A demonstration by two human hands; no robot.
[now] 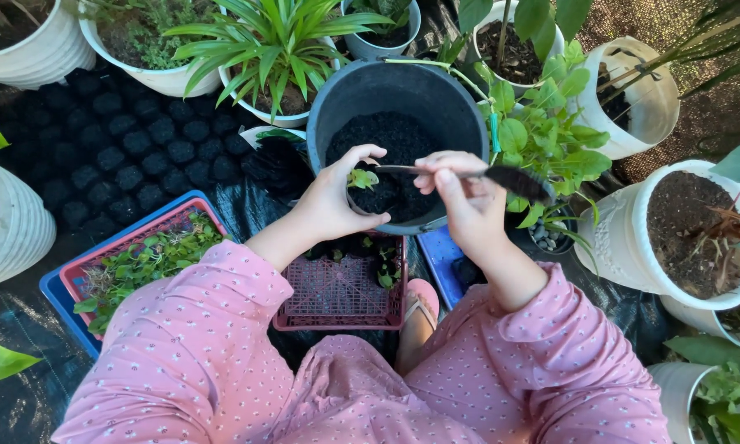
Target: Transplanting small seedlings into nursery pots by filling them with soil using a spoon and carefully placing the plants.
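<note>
The left hand (pixel 337 197) is cupping a small black soil-filled seedling bag (pixel 368 193) while the right hand (pixel 460 197) is pinching a slim dark-bladed metal trowel (pixel 485 174) over the big grey plastic bucket (pixel 337 103).

- we have one view only, from a camera worn on the person's head.
- it looks almost straight down over pink sleeves onto the ground.
- it sits near: the two hands fill the middle, above a dark bucket (pixel 398 107).
- white pots (pixel 24 53) ring the edges.
- no second view shares the scene.
</note>
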